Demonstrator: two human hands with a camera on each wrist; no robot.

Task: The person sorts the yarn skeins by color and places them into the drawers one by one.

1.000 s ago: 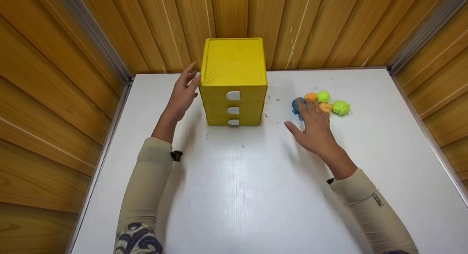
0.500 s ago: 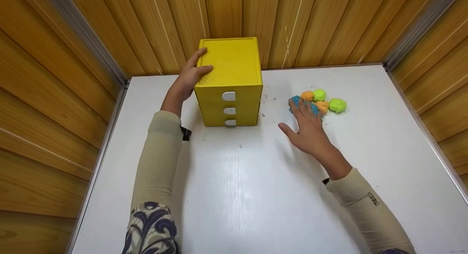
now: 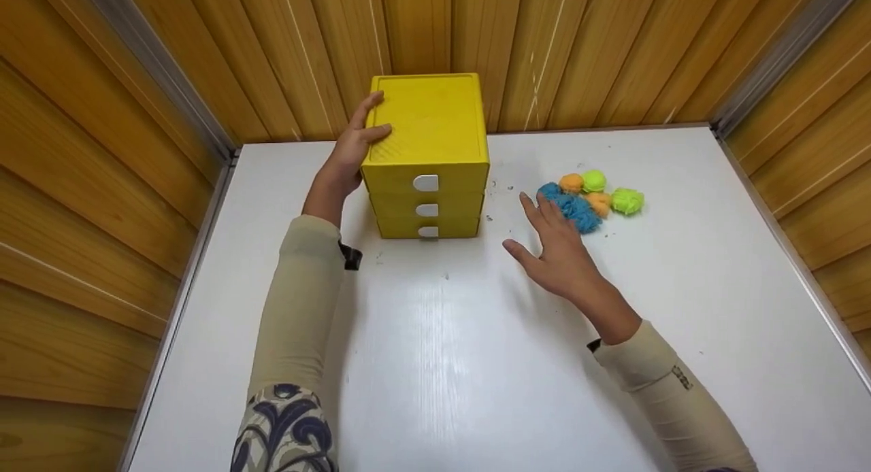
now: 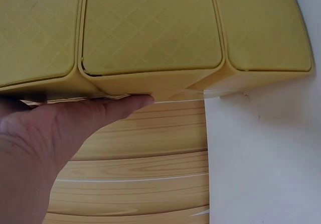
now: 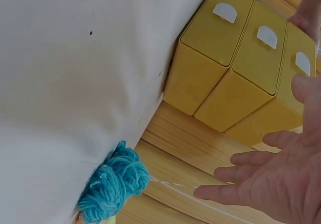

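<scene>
A yellow three-drawer unit (image 3: 429, 118) stands near the back wall, its drawers closed and white tabs facing front. My left hand (image 3: 348, 154) rests against its left side, with thumb and a fingertip lying over the top edge. One outstretched finger runs along the unit's edge in the left wrist view. My right hand (image 3: 561, 254) hovers with spread fingers between the unit and a group of small yarn balls, holding nothing. Blue yarn balls (image 3: 578, 213) lie just beyond its fingertips; the right wrist view shows blue yarn (image 5: 115, 184) apart from the hand.
Behind the blue yarn lie orange yarn balls (image 3: 570, 183) and green yarn balls (image 3: 627, 201). They sit on a white table (image 3: 435, 363) with dark specks. Wood-patterned walls (image 3: 592, 57) enclose its back and sides.
My left hand has come from beside the drawer unit onto its top left edge. My right hand has drawn left and nearer to me, off the blue yarn, which shows more fully.
</scene>
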